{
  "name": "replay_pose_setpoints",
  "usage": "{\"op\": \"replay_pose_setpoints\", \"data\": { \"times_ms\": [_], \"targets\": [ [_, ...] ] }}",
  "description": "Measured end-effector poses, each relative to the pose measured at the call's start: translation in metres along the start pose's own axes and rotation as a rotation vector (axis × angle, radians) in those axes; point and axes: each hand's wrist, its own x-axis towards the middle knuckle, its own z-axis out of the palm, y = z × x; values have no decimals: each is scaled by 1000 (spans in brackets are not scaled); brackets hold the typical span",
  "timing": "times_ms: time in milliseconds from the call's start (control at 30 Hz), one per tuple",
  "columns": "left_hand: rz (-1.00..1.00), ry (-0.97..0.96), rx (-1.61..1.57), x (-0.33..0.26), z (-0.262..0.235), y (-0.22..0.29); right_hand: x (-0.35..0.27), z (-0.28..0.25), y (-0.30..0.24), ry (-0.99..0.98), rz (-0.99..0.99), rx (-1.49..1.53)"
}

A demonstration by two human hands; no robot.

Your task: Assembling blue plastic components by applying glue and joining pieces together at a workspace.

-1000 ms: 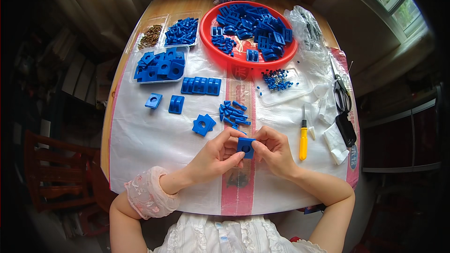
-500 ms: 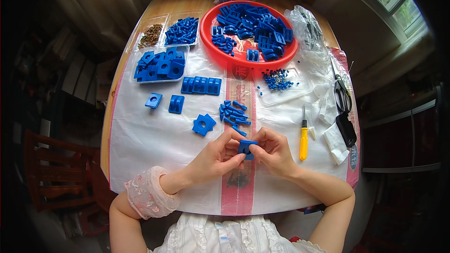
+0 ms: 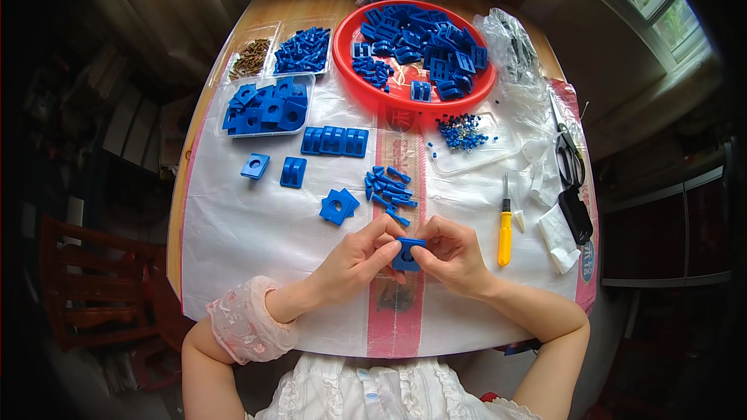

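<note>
- While we look down on the white sheet [image 3: 233, 241] that covers the table, we see both hands meet over its red middle stripe, close to the near edge.
- We see the left hand [image 3: 356, 258] closed on a small blue plastic piece [image 3: 407, 253], its thumb and fingertips pinching the piece's left side.
- We see the right hand [image 3: 454, 255] gripping the same piece from the right, fingers curled around it; the two hands touch across it.
- Just beyond the hands, we find a loose heap of small blue pins [image 3: 389, 187] and, left of it, a square blue block with a hole [image 3: 337, 206].
- Near the right hand, we note a yellow-handled screwdriver [image 3: 505, 225] lying on the sheet, apart from the fingers.
- Farther back, we see a row of blue clips [image 3: 334, 141], a clear tray of blue blocks [image 3: 264, 105], and a round red tray [image 3: 350, 70] heaped with blue parts.
- At the right edge, we make out scissors [image 3: 569, 157] beside crumpled clear bags [image 3: 513, 47].
</note>
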Motion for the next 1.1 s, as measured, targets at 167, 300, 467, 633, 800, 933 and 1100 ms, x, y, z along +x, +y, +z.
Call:
{"op": "replay_pose_setpoints", "data": {
  "times_ms": [167,300,467,633,800,933,1100],
  "targets": [
    [13,6,-2,0,1,-1,0,2,-4,4,2,14],
    [11,2,9,0,-1,-3,1,3,-4,5,-3,32],
    [10,6,5,1,-1,-3,0,2,-2,3,1,21],
    [13,8,1,1,0,-3,1,3,-2,8,-4,25],
    [7,9,0,0,0,-2,1,2,-3,5,-9,19],
    [31,20,-12,1,2,0,1,3,-3,-7,-6,35],
    [38,3,56,0,1,1,0,3,-1,-28,-16,3]
  ]
}}
